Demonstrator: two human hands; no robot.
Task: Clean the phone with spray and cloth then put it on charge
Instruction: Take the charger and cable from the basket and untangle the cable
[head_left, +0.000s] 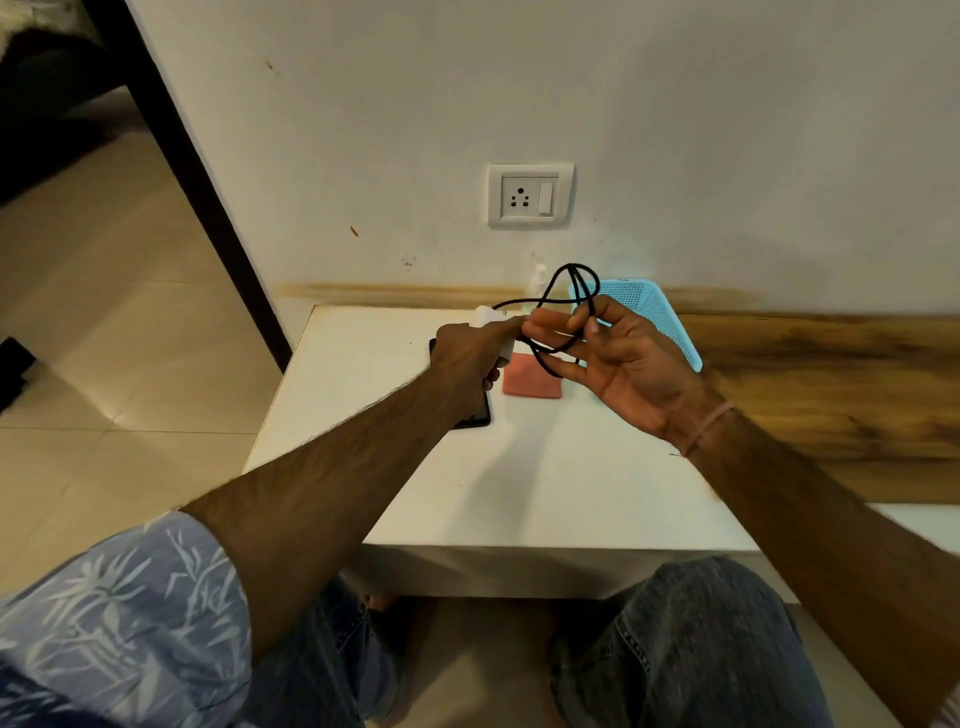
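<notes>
My left hand (467, 358) is closed around a white charger adapter (485, 314), held above the table. A black cable (563, 291) runs from the adapter in loose loops to my right hand (623, 358), whose fingers pinch it. The black phone (475, 415) lies flat on the white table (545, 483), mostly hidden under my left hand and wrist. A pink cloth (530, 379) lies folded just right of the phone. A small white spray bottle (537, 278) stands at the wall behind the cable, partly hidden. The wall socket (530, 195) is above the table.
A light blue perforated basket (649, 317) leans at the back right of the table, behind my right hand. A wood-grain surface (831, 395) runs along the wall to the right. Tiled floor and a dark door frame (197, 171) lie to the left.
</notes>
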